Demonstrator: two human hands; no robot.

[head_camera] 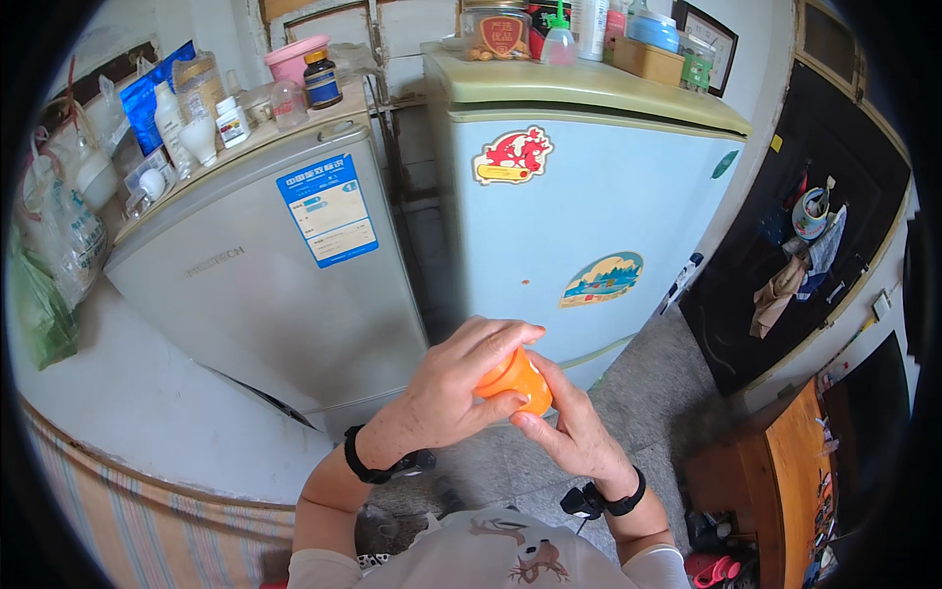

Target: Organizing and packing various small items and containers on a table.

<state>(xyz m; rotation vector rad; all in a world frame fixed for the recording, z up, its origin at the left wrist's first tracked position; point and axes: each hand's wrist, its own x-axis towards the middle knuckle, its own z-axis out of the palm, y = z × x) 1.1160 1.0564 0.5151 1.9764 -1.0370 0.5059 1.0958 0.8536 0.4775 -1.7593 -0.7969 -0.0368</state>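
Note:
An orange plastic jar (531,384) is held between both hands in front of my body, tilted on its side. My left hand (471,379) wraps around its lidded end, with the thumb along the side. The fingers and thumb of my right hand (570,423) grip the other end. The left fingers cover much of the lid, which looks to be on the jar. Beyond the hands stand a grey refrigerator (257,309) on the left and a light blue refrigerator (508,243) with stickers on its door.
On the grey refrigerator's top are a brown bottle (322,79), a pink tub (294,55) and white bottles (232,121). A glass jar (494,33) and a wooden box (647,60) sit on the blue one. A wooden desk (795,456) stands right; plastic bags (40,302) hang left.

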